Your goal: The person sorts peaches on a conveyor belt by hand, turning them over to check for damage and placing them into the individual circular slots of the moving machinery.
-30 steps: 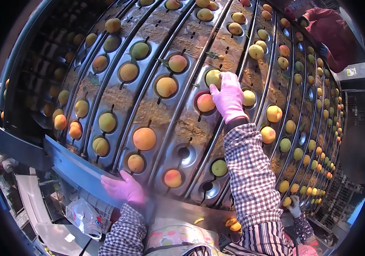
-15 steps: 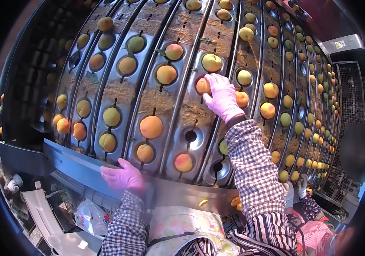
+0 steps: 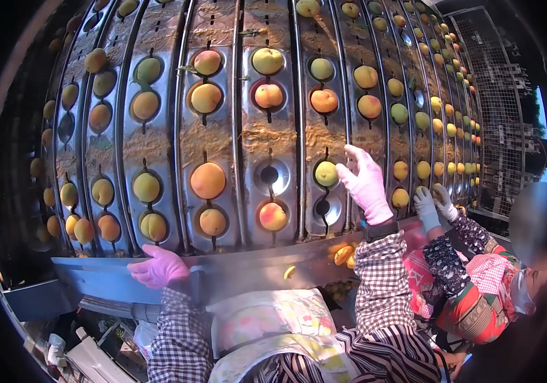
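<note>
My right hand [image 3: 364, 184], in a pink glove, is open over the metal tray conveyor [image 3: 274, 239]. Its fingertips are right beside a green-yellow apricot [image 3: 326, 173] seated in a round cup. Below that fruit is a bare cup [image 3: 333, 205] with a dark hole, and another bare cup [image 3: 278, 185] lies to the left, above a red-blushed apricot [image 3: 273, 216]. Held low by the front ledge [image 3: 222, 263], my left hand [image 3: 159, 267] has its pink-gloved fingers spread, with nothing in them. An orange apricot [image 3: 212, 221] sits in a cup up and right of it.
Apricot pieces [image 3: 343, 255] and a yellow slice [image 3: 289, 272] lie on the ledge. At the right a co-worker [image 3: 471, 281] reaches to the conveyor with gloved hands [image 3: 425, 207]. A wire mesh guard [image 3: 487, 121] stands beyond. Brown pulp [image 3: 267, 137] coats strips between the cup rows.
My right hand has let go of an apricot in a farther cup and drawn back toward me. My left hand stays open by the ledge. The view has turned, showing more of the co-worker.
</note>
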`<state>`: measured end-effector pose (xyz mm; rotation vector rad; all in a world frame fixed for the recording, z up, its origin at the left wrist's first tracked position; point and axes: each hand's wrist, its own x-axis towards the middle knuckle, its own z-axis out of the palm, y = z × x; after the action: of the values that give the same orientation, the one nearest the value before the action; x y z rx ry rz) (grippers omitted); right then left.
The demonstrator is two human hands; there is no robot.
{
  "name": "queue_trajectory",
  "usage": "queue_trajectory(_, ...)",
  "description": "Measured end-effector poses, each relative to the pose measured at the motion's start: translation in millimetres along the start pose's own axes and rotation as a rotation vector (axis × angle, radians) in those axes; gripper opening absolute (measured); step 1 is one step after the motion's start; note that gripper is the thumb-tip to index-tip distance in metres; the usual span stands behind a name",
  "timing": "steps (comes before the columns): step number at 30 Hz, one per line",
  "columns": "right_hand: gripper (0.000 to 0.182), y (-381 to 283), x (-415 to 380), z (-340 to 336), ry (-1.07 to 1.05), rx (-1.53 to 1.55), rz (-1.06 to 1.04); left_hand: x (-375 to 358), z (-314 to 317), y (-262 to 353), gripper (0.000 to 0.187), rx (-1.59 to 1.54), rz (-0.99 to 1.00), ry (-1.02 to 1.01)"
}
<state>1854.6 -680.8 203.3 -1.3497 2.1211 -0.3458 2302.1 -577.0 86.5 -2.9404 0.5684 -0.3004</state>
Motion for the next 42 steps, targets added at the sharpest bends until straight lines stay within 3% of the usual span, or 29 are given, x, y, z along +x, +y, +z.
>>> queue_trajectory(5, 0.069, 16.0, -35.3, 48.2, 0.119, -0.385, -0.053, 6.7, -6.8, 4.9, 0.085, 0.011, -0.062, -0.083)
queue_trajectory(9, 0.065, 30.4, -32.0, 64.7, 0.137, -0.256, -0.007, 9.2, -7.1, 7.2, 0.087, 0.002, -0.103, -0.099)
queue_trajectory(12, 0.063, 29.0, -38.3, 66.7, 0.189, -0.449, -0.041, 8.9, -11.7, 9.9, 0.088, -0.013, -0.121, -0.139)
queue_trajectory(16, 0.063, 45.7, -39.9, 45.1, 0.237, -0.368, -0.044, 7.8, -12.3, 15.4, 0.089, -0.016, -0.099, -0.146)
queue_trajectory(19, 0.062, 61.9, -37.0, 11.8, 0.355, -0.231, 0.157, 6.2, -9.8, 14.7, 0.089, -0.015, -0.105, -0.157)
queue_trajectory(21, 0.065, 88.3, -29.2, 1.2, 0.446, -0.291, 0.169, 6.2, -8.7, 14.1, 0.089, -0.014, -0.114, -0.162)
queue_trajectory(25, 0.066, 129.5, -10.4, -1.5, 0.277, -0.275, 0.244, 11.6, -6.5, 11.5, 0.090, -0.013, -0.127, -0.161)
queue_trajectory(28, 0.059, 104.1, -15.3, -2.8, 0.265, -0.478, 0.185, 8.5, -12.1, 10.7, 0.090, 0.000, -0.134, -0.164)
queue_trajectory(31, 0.054, 102.5, -19.7, -3.7, 0.307, -0.471, 0.080, 10.2, -19.2, 16.3, 0.090, 0.001, -0.137, -0.184)
queue_trajectory(35, 0.051, 124.5, -15.8, -7.8, 0.276, -0.270, 0.135, 12.2, -11.3, 9.1, 0.091, -0.028, -0.115, -0.161)
queue_trajectory(42, 0.056, 122.5, -20.7, 2.2, 0.362, -0.328, 0.151, 8.2, -26.2, 15.8, 0.091, -0.010, -0.123, -0.213)
